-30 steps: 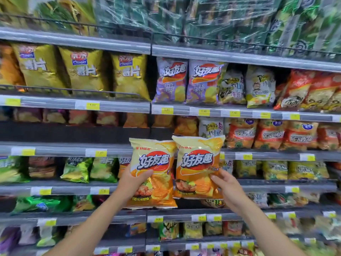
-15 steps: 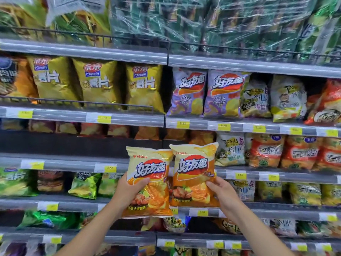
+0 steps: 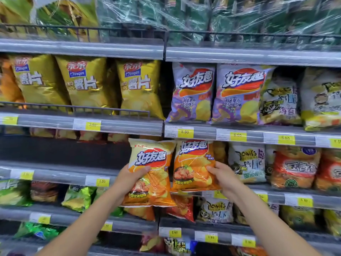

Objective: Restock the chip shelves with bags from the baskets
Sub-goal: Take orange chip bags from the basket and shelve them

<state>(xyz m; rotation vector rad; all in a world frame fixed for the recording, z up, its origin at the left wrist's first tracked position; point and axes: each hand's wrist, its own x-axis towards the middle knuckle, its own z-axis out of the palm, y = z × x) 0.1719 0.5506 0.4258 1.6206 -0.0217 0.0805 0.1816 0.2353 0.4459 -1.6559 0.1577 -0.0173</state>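
Chip bags (image 3: pixel 191 174), two orange ones with the same red-and-blue logo, are up in front of the third shelf (image 3: pixel 55 174) from the top, one in each of your hands. The left bag (image 3: pixel 151 174) hangs in front of that shelf's front rail, its lower half covering the rail. Your left hand (image 3: pixel 129 177) grips its left edge, thumb across the front and fingers curled behind. The right bag (image 3: pixel 193 159) is higher and farther in, its top under the shelf above and its bottom edge at the rail; you cannot tell whether it rests on the shelf. Your right hand (image 3: pixel 223 179) pinches its right edge, thumb on the front, fingers behind. The two bags are just beside each other, inner edges close to touching.

Just right of the right bag stand white cartoon bags (image 3: pixel 247 163), then red-orange bags (image 3: pixel 295 167). Left of the left bag, the same shelf shows its dark back panel (image 3: pixel 64 150). On the shelf above, gold bags (image 3: pixel 86 84) fill the left section and two purple bags (image 3: pixel 193 93) stand directly over your pair. Yellow price tags (image 3: pixel 184 132) line the rails. Green bags (image 3: pixel 79 197) lie on the shelf below at left, and plastic-wrapped green packs (image 3: pixel 184 13) sit along the top.
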